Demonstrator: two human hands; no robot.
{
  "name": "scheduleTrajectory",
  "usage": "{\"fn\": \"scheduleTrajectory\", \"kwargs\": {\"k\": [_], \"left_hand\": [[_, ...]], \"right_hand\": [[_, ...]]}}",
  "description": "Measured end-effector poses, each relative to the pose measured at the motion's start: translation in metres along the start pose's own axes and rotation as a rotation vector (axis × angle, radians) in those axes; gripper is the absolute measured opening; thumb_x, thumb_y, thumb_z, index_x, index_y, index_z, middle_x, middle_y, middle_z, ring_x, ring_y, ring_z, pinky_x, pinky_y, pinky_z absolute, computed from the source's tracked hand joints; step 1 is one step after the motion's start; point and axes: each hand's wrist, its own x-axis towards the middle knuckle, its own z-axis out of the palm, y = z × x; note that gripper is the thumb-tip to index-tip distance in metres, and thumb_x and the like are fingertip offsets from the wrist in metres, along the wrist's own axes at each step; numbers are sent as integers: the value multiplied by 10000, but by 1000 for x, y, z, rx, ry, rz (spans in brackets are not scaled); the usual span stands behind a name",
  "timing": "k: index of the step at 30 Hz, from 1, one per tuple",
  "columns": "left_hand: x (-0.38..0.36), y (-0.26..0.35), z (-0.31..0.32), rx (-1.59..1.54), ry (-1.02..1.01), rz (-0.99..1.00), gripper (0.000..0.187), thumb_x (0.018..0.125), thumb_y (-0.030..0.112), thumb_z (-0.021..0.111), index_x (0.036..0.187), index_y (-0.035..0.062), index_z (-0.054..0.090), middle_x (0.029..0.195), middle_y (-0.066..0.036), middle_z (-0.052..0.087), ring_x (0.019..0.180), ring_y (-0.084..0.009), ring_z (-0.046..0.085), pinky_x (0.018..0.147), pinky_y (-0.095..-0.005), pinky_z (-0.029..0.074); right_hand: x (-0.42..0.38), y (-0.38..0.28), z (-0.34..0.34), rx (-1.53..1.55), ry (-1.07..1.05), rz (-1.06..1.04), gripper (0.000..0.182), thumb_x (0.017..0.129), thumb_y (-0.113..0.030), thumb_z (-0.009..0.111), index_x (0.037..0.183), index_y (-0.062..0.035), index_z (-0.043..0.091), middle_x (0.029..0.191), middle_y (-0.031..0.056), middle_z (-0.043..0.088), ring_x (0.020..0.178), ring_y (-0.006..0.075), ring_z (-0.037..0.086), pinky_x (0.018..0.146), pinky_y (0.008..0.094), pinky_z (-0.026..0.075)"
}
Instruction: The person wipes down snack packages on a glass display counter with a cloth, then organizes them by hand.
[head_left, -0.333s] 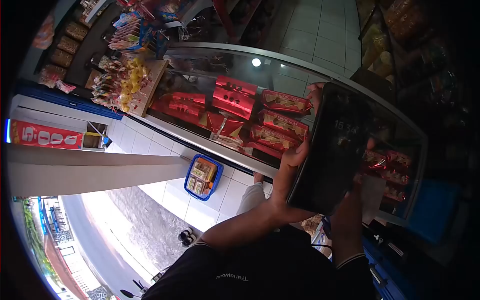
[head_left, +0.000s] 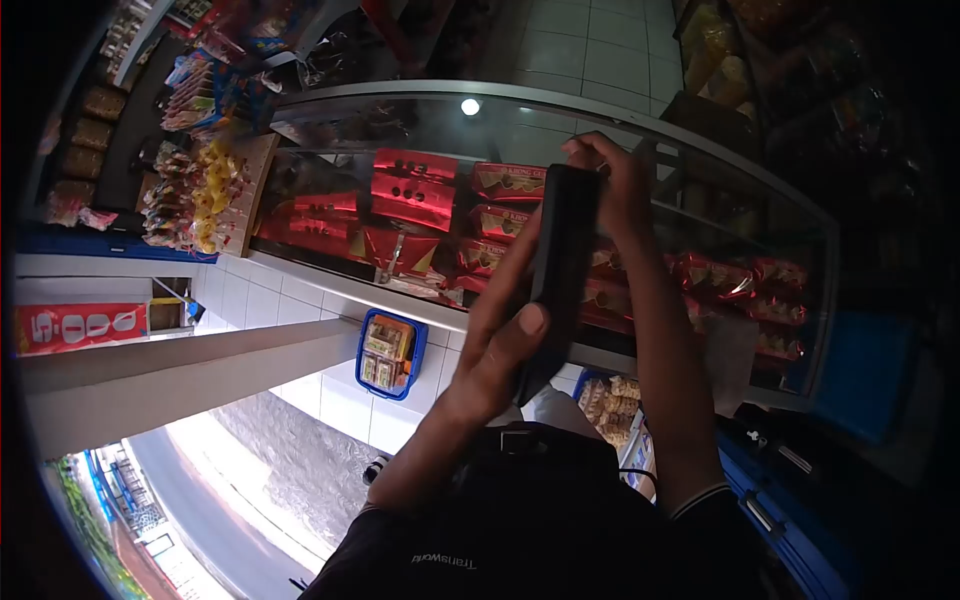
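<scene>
Fingers of both hands (head_left: 560,270) gripping dark phone (head_left: 562,270); glass case (head_left: 700,160) of red packets (head_left: 412,190) beneath.

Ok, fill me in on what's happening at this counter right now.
A person holds a dark phone in both hands, edge-on to the camera, so its screen cannot be seen. The left hand grips its lower end, thumb on the side; the right hand clasps the top. Behind the phone is a glass display case holding red snack packs. A blue basket of packaged goods hangs below the case.
</scene>
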Motion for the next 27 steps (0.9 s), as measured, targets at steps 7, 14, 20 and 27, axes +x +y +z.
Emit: {"fn": "scheduleTrajectory", "kwargs": {"k": [7, 14, 20, 27], "left_hand": [[16, -18, -41, 1176, 78, 234, 710, 929, 259, 794, 1567, 76, 543, 1380, -197, 600, 1181, -302, 637, 965, -458, 536], [30, -49, -44, 1499, 195, 352, 749, 851, 293, 867, 1511, 86, 581, 1306, -221, 606, 1136, -409, 610, 937, -523, 540], [32, -55, -44, 1581, 239, 347, 820, 826, 289, 852, 1544, 56, 531, 1348, -258, 587, 1124, -424, 577, 951, -535, 516], [28, -54, -46, 1660, 225, 318, 771, 854, 306, 836, 1523, 55, 546, 1355, -273, 570, 1125, -443, 562, 984, -548, 486]], "right_hand": [[3, 16, 4, -65, 65, -101, 210, 1019, -194, 654, 1093, -59, 796, 780, 10, 764, 641, 45, 640, 560, 251, 433], [4, 15, 2, -90, 66, -112, 197, 1020, -195, 671, 1081, -54, 794, 784, 12, 763, 689, 56, 660, 578, 265, 445], [3, 8, 0, -100, 63, -76, 199, 1025, -221, 696, 1055, -44, 782, 780, 22, 757, 690, 71, 664, 589, 268, 449], [3, 17, 2, -57, 74, -125, 200, 1035, -224, 690, 1037, -38, 763, 770, 42, 753, 670, 99, 669, 603, 290, 469]]}}
